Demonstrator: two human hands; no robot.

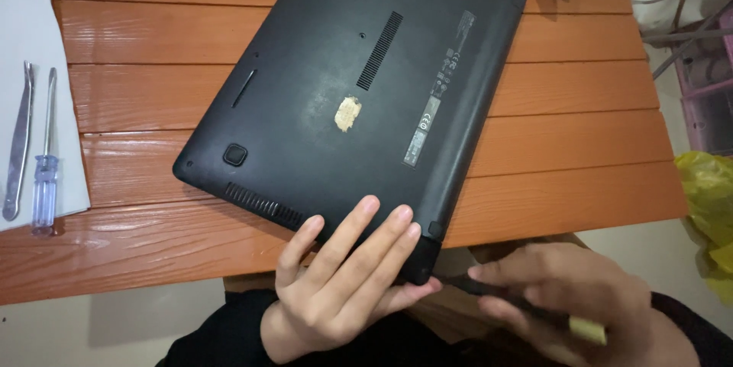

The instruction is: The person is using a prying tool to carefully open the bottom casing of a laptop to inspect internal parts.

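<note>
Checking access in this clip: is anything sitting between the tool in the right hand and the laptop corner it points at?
Nothing visible does. The right hand holds a dark tool whose tip meets the near corner of the upturned laptop. The left hand lies flat on that corner, its thumb right beside the tip, not across it.

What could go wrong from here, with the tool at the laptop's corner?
The tool in the right hand meets the corner of the upturned laptop beside the left hand; a slip might jab its thumb. That corner overhangs the table edge, so prying could tip or crack the case.
</note>
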